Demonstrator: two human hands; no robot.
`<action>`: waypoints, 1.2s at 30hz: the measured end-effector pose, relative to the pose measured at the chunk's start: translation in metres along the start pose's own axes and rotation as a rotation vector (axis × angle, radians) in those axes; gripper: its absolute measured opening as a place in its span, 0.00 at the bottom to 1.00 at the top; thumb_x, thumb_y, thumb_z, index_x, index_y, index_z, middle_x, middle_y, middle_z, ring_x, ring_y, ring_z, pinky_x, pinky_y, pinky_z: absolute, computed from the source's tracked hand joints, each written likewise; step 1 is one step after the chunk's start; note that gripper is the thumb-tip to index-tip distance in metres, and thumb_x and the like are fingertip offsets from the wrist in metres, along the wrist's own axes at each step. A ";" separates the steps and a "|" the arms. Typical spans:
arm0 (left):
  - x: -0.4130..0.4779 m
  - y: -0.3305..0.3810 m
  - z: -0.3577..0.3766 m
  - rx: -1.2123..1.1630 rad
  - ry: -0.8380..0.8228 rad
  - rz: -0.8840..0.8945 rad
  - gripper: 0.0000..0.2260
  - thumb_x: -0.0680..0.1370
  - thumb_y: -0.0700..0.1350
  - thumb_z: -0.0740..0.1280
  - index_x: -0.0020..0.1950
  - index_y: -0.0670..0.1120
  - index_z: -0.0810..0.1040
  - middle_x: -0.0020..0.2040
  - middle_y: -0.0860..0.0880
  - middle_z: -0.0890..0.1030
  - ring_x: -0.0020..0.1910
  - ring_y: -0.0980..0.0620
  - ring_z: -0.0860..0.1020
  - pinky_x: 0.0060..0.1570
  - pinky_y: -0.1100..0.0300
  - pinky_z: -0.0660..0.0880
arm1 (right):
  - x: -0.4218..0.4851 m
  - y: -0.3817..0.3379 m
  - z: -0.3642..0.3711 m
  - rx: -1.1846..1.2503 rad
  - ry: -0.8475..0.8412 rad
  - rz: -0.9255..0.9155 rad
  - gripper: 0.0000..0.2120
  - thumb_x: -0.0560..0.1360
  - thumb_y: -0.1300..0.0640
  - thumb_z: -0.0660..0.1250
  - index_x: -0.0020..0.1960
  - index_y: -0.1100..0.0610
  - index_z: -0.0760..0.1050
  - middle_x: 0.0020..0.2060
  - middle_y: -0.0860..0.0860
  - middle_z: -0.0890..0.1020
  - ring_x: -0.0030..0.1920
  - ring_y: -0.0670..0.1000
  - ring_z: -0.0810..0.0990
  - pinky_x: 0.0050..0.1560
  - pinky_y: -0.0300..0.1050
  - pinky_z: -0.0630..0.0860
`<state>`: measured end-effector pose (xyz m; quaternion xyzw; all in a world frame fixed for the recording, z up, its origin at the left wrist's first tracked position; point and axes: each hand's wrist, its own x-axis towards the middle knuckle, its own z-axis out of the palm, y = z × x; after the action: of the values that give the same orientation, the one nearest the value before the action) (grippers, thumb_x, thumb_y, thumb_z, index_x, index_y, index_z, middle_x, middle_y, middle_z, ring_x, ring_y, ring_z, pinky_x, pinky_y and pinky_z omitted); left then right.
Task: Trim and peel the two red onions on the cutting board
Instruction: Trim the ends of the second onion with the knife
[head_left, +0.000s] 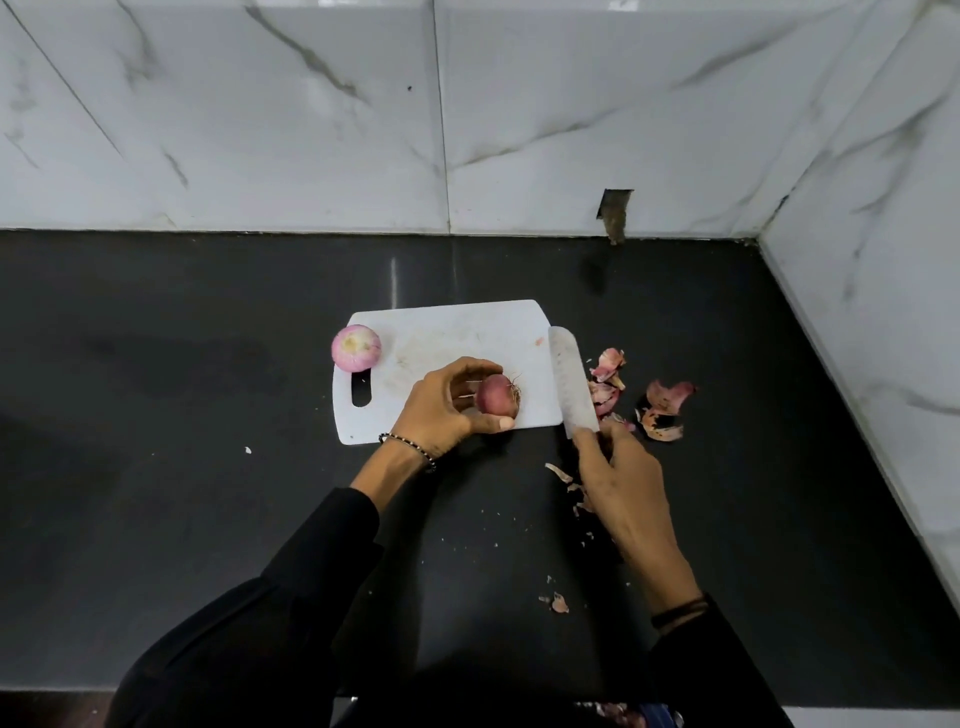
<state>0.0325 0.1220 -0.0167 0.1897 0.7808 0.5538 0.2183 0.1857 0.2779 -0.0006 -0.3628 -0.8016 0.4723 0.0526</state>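
A white cutting board (457, 332) lies on the black counter. A peeled, pale pink onion (356, 347) sits at the board's far left corner. My left hand (441, 410) grips an unpeeled red onion (497, 395) on its side near the board's front edge, its root hairs pointing right. My right hand (621, 478) holds the handle of a white-bladed knife (574, 382), which lies along the board's right edge with its tip pointing away from me. The handle is hidden under my fingers.
Loose onion skins (662, 405) lie on the black counter (208, 467) right of the board, with smaller scraps (560, 603) nearer me. Marble-tiled walls close off the back and the right side.
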 end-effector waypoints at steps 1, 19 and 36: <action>0.000 0.000 0.002 0.003 -0.002 0.010 0.27 0.62 0.39 0.83 0.59 0.49 0.81 0.55 0.53 0.84 0.56 0.56 0.81 0.60 0.56 0.78 | -0.002 0.001 -0.001 0.039 -0.019 0.038 0.14 0.78 0.37 0.59 0.49 0.48 0.74 0.44 0.50 0.80 0.43 0.51 0.80 0.46 0.55 0.80; 0.018 0.017 0.013 0.308 0.005 0.078 0.29 0.65 0.44 0.82 0.65 0.47 0.79 0.58 0.52 0.82 0.58 0.55 0.79 0.63 0.61 0.74 | -0.010 -0.010 0.007 0.340 -0.227 0.097 0.11 0.84 0.50 0.60 0.51 0.57 0.73 0.38 0.55 0.78 0.29 0.46 0.73 0.27 0.39 0.69; 0.028 0.042 0.022 0.666 -0.039 0.058 0.27 0.69 0.47 0.80 0.65 0.43 0.77 0.56 0.44 0.83 0.54 0.45 0.79 0.53 0.60 0.73 | -0.013 -0.033 0.000 -0.156 -0.250 0.010 0.15 0.85 0.43 0.49 0.54 0.51 0.68 0.42 0.53 0.78 0.38 0.50 0.79 0.47 0.56 0.82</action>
<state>0.0235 0.1677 0.0131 0.2832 0.9088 0.2707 0.1433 0.1773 0.2600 0.0292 -0.3081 -0.8344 0.4502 -0.0782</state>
